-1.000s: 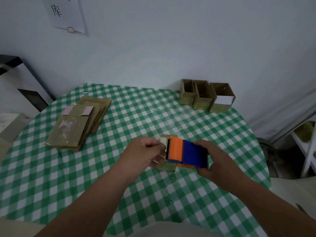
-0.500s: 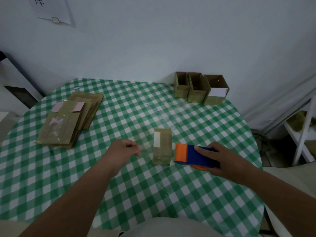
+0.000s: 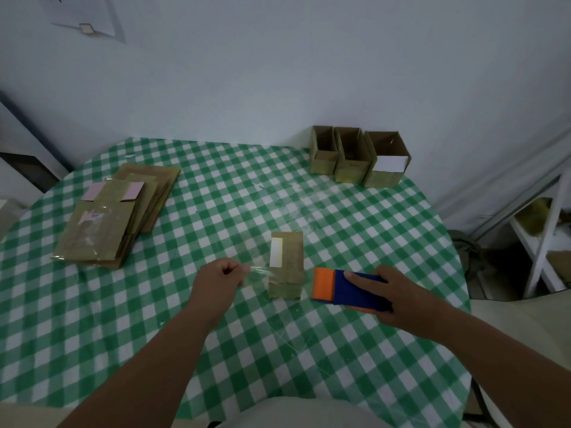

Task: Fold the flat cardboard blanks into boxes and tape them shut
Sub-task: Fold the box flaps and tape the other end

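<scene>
A small folded cardboard box [image 3: 287, 267] with a white label lies on the green checked table [image 3: 278, 350] between my hands. My left hand [image 3: 220, 281] pinches the end of a clear tape strip [image 3: 258, 271] that stretches right across the box's near part. My right hand [image 3: 391, 296] grips the orange and blue tape dispenser [image 3: 346, 288] just right of the box, index finger laid along its top. A stack of flat cardboard blanks [image 3: 114, 216] sits at the left of the table.
Three open folded boxes [image 3: 355, 157] stand in a row at the table's back right by the wall. A white shelf frame [image 3: 543, 236] stands off the table's right edge. A paper sheet [image 3: 85, 17] hangs on the wall.
My hands, close together over the box a second ago, have drawn apart. The left pulled tape leftward, the right carried the dispenser to the box's right side. The box now lies in plain sight.
</scene>
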